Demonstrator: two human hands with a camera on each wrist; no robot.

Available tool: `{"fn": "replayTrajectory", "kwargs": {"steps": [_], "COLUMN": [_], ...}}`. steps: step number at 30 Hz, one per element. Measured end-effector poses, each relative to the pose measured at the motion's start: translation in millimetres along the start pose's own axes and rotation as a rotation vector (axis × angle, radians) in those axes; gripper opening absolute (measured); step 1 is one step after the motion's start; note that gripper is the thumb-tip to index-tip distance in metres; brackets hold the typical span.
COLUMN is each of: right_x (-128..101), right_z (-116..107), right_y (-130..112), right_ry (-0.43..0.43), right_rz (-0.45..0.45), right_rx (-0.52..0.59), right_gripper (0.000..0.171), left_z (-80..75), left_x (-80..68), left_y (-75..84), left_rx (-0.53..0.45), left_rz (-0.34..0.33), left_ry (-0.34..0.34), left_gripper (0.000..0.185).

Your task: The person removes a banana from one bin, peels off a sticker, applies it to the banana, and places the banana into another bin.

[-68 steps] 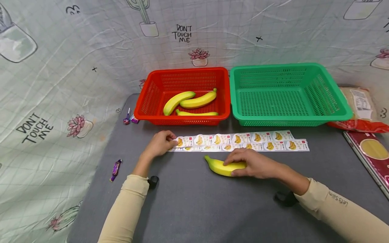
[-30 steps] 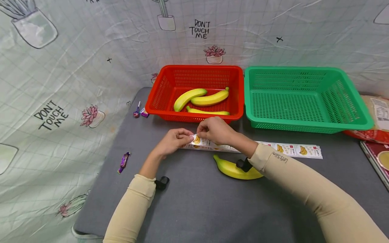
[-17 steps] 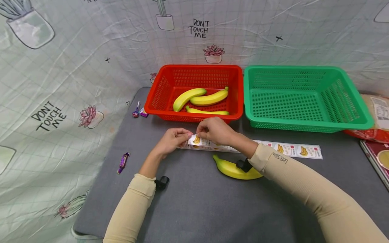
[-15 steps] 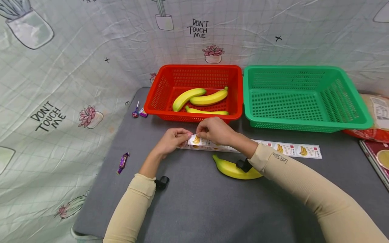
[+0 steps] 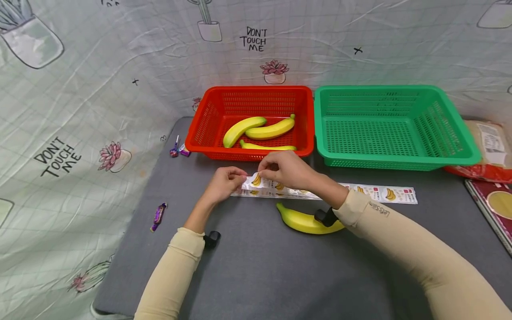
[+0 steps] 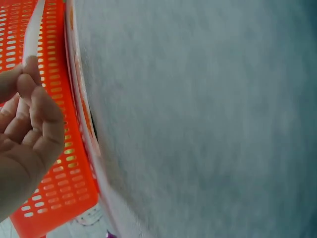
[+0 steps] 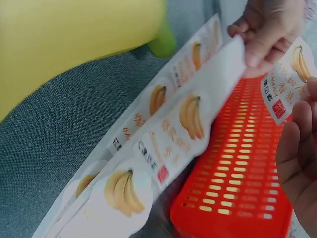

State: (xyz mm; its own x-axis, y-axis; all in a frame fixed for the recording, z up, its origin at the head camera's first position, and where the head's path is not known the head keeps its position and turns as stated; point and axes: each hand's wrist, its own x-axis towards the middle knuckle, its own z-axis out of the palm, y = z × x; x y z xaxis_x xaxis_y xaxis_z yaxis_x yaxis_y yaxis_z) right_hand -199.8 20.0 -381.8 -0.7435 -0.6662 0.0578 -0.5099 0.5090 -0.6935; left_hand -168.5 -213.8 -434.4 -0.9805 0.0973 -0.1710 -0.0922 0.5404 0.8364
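Observation:
My left hand (image 5: 222,185) pinches the left end of a strip of banana stickers (image 7: 171,134), lifting that end off the table. Between my right hand's (image 5: 289,170) thumb and fingers is a single sticker (image 7: 287,82), separate from the strip in the right wrist view. It bears a banana picture and orange lettering. A second sticker strip (image 5: 262,194) lies under the first. Just in front of the strips rests a yellow banana (image 5: 304,222) with a green stem, partly hidden by my right wrist. In the left wrist view the strip's pale end (image 6: 33,37) shows at my fingertips.
Behind the strips a red basket (image 5: 250,155) holds several bananas (image 5: 272,129). A green basket (image 5: 396,162) stands right of it. Small wrapped sweets (image 5: 158,217) and a lollipop (image 5: 174,151) lie left. At right are a bag (image 5: 490,146) and a dark red box (image 5: 494,206).
My right hand has let go of the banana, moved left to the strip and peeled a sticker up from it. My left hand has raised the strip's end. The head view has shifted slightly.

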Motion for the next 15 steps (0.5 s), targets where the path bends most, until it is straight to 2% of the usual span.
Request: {"fn": "replayTrajectory", "kwargs": {"steps": [8, 15], "right_x": [-27, -46], "right_z": [-20, -28], "right_y": [8, 23], "right_ry": [0.104, 0.121], "right_rz": [0.023, 0.092], "right_rx": [0.12, 0.214], "right_gripper": [0.006, 0.01], "left_z": [-7.1, -6.1], "left_x": [1.6, 1.5], "left_y": [-5.4, -4.7], "left_rx": [0.297, 0.555], "left_rz": [0.017, 0.061], "left_ry": [0.089, 0.111], "left_gripper": [0.013, 0.007]}}
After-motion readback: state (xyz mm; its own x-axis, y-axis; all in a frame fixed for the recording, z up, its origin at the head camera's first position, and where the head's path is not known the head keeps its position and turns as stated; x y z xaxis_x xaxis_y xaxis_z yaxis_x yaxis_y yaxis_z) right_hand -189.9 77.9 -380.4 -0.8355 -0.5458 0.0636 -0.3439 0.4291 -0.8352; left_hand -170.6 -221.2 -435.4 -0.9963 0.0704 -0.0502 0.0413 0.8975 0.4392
